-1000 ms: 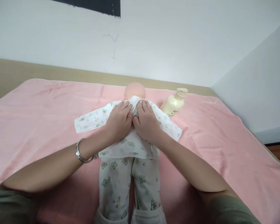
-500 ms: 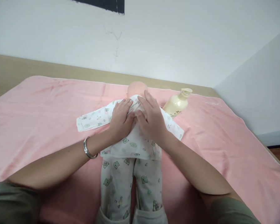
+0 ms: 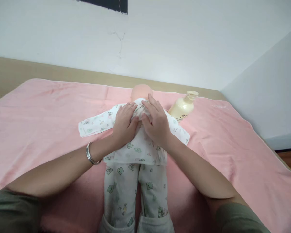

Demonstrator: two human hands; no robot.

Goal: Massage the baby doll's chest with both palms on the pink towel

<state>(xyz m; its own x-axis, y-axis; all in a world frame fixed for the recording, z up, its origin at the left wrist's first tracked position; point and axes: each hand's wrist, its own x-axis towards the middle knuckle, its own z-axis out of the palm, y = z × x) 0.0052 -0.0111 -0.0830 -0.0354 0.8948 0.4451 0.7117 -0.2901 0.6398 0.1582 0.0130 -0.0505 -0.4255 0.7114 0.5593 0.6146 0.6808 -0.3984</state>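
A baby doll (image 3: 142,92) lies stretched out with its smooth head toward the wall and its legs toward me. It wears a white printed top (image 3: 140,150) with both sleeves spread, and matching printed trousers (image 3: 121,191). My left hand (image 3: 124,121) rests flat on the upper left of the top, fingers extended. On the upper right, my right hand (image 3: 157,121) lies the same way, its fingertips close to the doll's head. The two thumbs nearly meet over creased cloth. Neither hand grips anything that I can see.
A cream pump bottle (image 3: 183,106) stands tilted in view beyond the doll's right-hand sleeve. Under everything spreads a pink blanket (image 3: 48,113) on a wooden surface (image 3: 87,76). A white wall (image 3: 172,42) rises behind, with another wall at the right.
The whole view has shifted very slightly. Both hands stay on the doll's top in nearly the same place, with the thumbs barely different.
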